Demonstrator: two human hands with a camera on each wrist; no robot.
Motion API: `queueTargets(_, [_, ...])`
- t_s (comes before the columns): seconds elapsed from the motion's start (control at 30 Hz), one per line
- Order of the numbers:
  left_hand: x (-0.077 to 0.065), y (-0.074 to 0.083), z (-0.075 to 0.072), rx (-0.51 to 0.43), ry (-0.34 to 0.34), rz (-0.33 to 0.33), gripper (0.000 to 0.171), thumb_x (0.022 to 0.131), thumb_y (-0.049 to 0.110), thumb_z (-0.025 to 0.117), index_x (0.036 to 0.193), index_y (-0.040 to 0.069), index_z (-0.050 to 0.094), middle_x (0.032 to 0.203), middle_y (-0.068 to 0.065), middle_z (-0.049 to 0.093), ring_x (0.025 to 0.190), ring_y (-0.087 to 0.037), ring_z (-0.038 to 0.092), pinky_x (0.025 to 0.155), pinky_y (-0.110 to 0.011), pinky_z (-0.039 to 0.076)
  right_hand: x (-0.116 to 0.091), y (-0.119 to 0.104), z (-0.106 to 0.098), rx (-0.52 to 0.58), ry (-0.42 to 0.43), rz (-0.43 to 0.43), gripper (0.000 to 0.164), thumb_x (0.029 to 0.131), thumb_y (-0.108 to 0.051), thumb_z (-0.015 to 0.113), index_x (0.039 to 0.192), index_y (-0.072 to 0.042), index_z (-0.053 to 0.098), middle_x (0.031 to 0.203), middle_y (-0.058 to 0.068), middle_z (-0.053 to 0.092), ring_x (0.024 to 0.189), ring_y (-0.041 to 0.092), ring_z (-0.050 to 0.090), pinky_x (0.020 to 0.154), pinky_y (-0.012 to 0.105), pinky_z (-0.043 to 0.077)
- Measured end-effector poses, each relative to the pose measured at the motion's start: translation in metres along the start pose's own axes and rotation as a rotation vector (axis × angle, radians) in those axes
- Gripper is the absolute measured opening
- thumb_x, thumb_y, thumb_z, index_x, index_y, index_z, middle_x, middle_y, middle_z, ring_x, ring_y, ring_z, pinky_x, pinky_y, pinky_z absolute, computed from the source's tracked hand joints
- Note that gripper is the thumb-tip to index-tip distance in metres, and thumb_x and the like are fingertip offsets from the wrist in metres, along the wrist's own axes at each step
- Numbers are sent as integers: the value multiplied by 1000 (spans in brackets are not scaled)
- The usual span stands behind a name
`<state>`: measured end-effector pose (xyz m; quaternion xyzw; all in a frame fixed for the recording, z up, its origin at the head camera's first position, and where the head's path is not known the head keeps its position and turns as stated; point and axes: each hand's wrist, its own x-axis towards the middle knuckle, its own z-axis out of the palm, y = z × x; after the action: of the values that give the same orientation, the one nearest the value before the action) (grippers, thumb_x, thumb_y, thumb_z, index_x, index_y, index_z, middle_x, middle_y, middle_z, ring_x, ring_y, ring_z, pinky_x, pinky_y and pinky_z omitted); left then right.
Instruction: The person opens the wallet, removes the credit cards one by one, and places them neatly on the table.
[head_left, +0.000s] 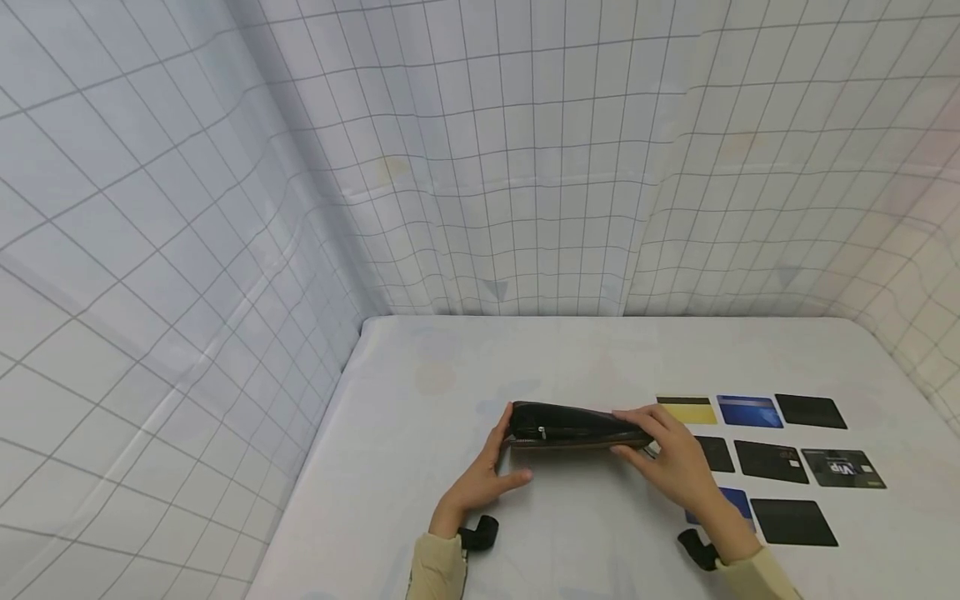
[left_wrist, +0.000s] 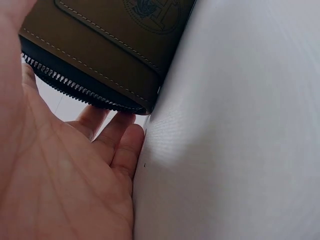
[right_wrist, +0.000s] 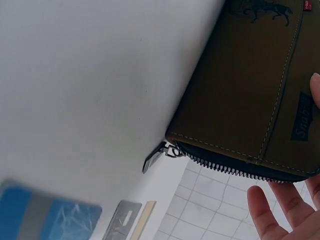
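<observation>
A brown zip-around wallet point(head_left: 573, 427) stands on its long edge on the white table, unzipped along the top, its dark inside and a small inner zipper pull point(head_left: 542, 432) showing. Stitching and an embossed emblem mark its brown face point(left_wrist: 100, 35). My left hand point(head_left: 480, 479) lies against the wallet's left end, fingers extended along the toothed zipper edge and thumb held off the face. At the opposite end my right hand point(head_left: 671, 458) grips the wallet, thumb on the near face and fingers behind. The main zipper pull point(right_wrist: 155, 156) hangs at the lower right corner.
Several cards lie in rows right of the wallet, among them a yellow card point(head_left: 686, 411), a blue card point(head_left: 750, 412) and a black VIP card point(head_left: 843, 469). My right forearm partly covers another blue card point(head_left: 738, 500). Gridded white curtains point(head_left: 525, 208) surround the table point(head_left: 390, 467).
</observation>
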<state>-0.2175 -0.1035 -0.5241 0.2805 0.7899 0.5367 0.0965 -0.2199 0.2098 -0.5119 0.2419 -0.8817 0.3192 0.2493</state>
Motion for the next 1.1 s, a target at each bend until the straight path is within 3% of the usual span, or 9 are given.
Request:
queueTargets(0.2, [0, 0, 1, -1, 10, -40, 100, 87, 14, 71, 154, 17, -3, 158, -4, -3, 142, -20, 7, 111, -35, 18, 0, 0, 5, 38, 44, 64, 49, 68, -12, 87, 113, -22, 69, 97, -10, 57, 85, 9, 55, 68, 26, 43])
queueTargets(0.4, [0, 2, 2, 1, -1, -54, 101, 87, 15, 71, 154, 18, -4, 157, -1, -5, 142, -16, 6, 111, -36, 18, -1, -1, 9, 65, 71, 121, 44, 70, -13, 86, 109, -23, 70, 94, -10, 55, 86, 8, 51, 67, 33, 43])
queueTargets(0.67, [0, 0, 0, -18, 26, -4, 95, 89, 13, 69, 154, 11, 0, 158, -4, 0, 142, -19, 9, 110, -43, 21, 1, -4, 16, 43, 111, 195, 36, 70, -13, 86, 102, -23, 71, 91, -10, 54, 86, 9, 51, 69, 31, 42])
queueTargets(0.93, [1, 0, 0, -5, 97, 95, 84, 88, 4, 68, 151, -1, 13, 155, -20, 14, 140, -26, 17, 105, -49, 28, 2, -7, 18, 43, 119, 229, 30, 71, -17, 85, 97, -24, 71, 87, -9, 55, 82, 10, 52, 64, 40, 46])
queueTargets(1.1, [3, -5, 2, 4, 142, 127, 73, 88, 0, 66, 147, -8, 24, 150, -25, 25, 136, -23, 28, 101, -52, 33, 0, -9, 16, 52, 117, 253, 29, 71, -17, 85, 95, -24, 71, 86, -9, 55, 80, 9, 49, 63, 41, 46])
